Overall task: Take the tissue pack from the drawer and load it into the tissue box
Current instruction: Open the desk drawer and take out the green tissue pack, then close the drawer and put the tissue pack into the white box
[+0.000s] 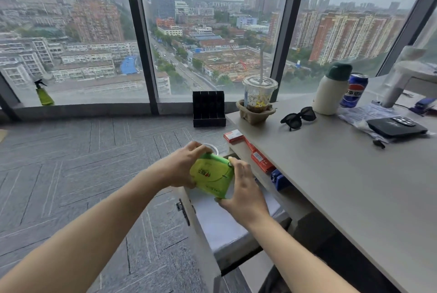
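Now both hands clamp the green tissue pack point(211, 176) above the open drawer point(227, 229): left hand point(183, 166) at 9 o'clock, right hand point(243, 194) at 4. Slick wrapper; it may slip back in.

The grey tabletop point(331, 174) carries a plastic cup point(259, 93) with a straw, seated in a cardboard holder point(255, 113), beside black sunglasses point(298, 118). Further right stand a white bottle point(331, 90) with a green cap and a blue soda can point(354, 90), touching. A black wallet point(397, 127) lies on crumpled plastic point(361, 115). On the carpeted floor point(71, 162) a black organizer point(208, 108) stands by the window.
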Demonstrator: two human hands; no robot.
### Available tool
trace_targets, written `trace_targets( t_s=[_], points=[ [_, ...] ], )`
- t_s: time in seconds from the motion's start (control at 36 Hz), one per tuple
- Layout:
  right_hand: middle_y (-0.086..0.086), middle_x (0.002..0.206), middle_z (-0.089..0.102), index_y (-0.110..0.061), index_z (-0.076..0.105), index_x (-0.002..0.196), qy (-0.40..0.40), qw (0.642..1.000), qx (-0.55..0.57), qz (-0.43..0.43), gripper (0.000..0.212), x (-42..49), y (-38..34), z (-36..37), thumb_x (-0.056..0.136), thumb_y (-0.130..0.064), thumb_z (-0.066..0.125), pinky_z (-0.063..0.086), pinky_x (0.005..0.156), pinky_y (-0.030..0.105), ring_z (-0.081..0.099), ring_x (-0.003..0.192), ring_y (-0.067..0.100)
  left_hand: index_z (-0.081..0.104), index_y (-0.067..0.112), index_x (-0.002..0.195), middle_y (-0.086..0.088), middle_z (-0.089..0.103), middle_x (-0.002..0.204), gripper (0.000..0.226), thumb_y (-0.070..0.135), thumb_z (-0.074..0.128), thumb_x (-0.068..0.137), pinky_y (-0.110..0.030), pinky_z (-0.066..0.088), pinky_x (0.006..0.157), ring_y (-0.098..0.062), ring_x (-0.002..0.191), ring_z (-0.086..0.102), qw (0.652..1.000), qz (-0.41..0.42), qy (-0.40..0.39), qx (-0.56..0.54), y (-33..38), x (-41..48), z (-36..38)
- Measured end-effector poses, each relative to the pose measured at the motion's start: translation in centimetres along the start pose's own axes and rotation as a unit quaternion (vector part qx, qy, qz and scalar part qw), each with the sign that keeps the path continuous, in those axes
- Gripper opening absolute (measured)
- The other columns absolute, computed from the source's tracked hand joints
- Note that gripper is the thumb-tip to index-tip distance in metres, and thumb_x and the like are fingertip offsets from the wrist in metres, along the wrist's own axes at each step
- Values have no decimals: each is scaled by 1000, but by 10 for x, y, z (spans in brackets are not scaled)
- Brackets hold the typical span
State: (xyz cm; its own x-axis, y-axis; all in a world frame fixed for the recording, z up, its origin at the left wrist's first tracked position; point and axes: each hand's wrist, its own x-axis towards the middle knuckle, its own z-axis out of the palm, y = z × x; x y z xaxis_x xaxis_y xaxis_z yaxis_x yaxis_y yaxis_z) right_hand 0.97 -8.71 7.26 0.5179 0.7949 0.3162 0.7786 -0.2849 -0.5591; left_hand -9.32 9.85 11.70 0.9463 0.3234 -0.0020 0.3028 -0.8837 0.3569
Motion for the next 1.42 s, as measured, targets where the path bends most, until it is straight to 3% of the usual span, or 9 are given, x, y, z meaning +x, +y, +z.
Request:
trace_targets(
  t_s=[0.25, 0.39, 0.47, 0.58, 0.83, 0.94, 1.14, 1.33, 1.42],
  points=[
    [-9, 133, 33, -38, 30, 135, 63, 995, 37, -69, 85, -22, -10, -96, 67, -38, 81, 55, 80, 36, 44, 113, 13, 36, 42, 144, 15, 34, 142, 101, 26, 89, 59, -9, 38, 96, 1, 123, 41, 984, 113, 68, -117, 54, -8, -41],
    [-10, 128, 36, -47, 36, 129, 68, 996, 56, 1, 77, -53, 11, -162, 67, -41, 82, 48, 89, 21, 49, 105, 6, 42, 38, 143, 11, 37, 149, 98, 29, 91, 59, -11, 42, 88, -5, 123, 46, 967, 158, 84, -180, 112, 17, -36],
    [-11, 122, 38, -53, 37, 123, 73, 992, 79, 73, 73, -74, 27, -191, 66, -42, 82, 44, 75, 7, 52, 97, 3, 48, 34, 139, 7, 53, 137, 89, 20, 90, 62, -10, 49, 82, 8, 93, 59, 953, 149, 69, -254, 150, 30, -23],
    [-6, 120, 41, -48, 36, 126, 69, 984, 67, 152, 71, -97, 48, -215, 70, -41, 79, 37, 72, 12, 52, 97, 12, 50, 35, 137, 3, 62, 130, 84, 18, 88, 64, -35, 59, 86, -16, 102, 68, 941, 132, 31, -310, 187, 47, 6],
    [0, 137, 47, -52, 30, 131, 41, 969, -61, 236, 72, -109, 70, -226, 70, -62, 68, 38, 100, 41, 46, 120, 28, 54, 30, 136, 7, 58, 136, 79, 24, 88, 65, -42, 51, 101, -18, 119, 59, 934, 121, 16, -336, 211, 60, 27],
    [-1, 153, 32, -39, 45, 130, 82, 964, -171, 186, 68, -103, 57, -222, 70, -61, 68, 35, 104, 43, 40, 129, 29, 56, 29, 135, 6, 61, 136, 72, 28, 85, 69, -38, 56, 94, -18, 111, 65, 941, 127, 14, -312, 198, 54, 18],
    [-8, 117, 60, -27, 63, 104, 252, 949, -188, 9, 38, -96, -2, -177, 78, -55, 63, 41, 88, 35, 52, 104, 18, 64, 28, 123, 11, 68, 124, 60, 50, 73, 69, -27, 53, 94, -3, 107, 66, 939, 87, 87, -320, 144, 5, -9],
    [-15, 109, 62, -30, 64, 101, 162, 981, -86, -67, 25, -111, -33, -86, 81, -45, 67, 40, 90, 32, 54, 105, 9, 64, 29, 118, 10, 68, 117, 41, 29, 76, 79, -10, 48, 83, 3, 102, 63, 956, -19, 126, -265, 58, -65, 0],
    [-18, 109, 60, -34, 63, 103, 73, 994, -46, -61, 28, -124, -33, -45, 80, -51, 65, 41, 92, 32, 51, 105, 4, 57, 21, 131, -1, 61, 133, 58, 35, 77, 78, -35, 48, 101, -15, 119, 57, 969, -102, 121, -191, 22, -93, 21]
  ],
)
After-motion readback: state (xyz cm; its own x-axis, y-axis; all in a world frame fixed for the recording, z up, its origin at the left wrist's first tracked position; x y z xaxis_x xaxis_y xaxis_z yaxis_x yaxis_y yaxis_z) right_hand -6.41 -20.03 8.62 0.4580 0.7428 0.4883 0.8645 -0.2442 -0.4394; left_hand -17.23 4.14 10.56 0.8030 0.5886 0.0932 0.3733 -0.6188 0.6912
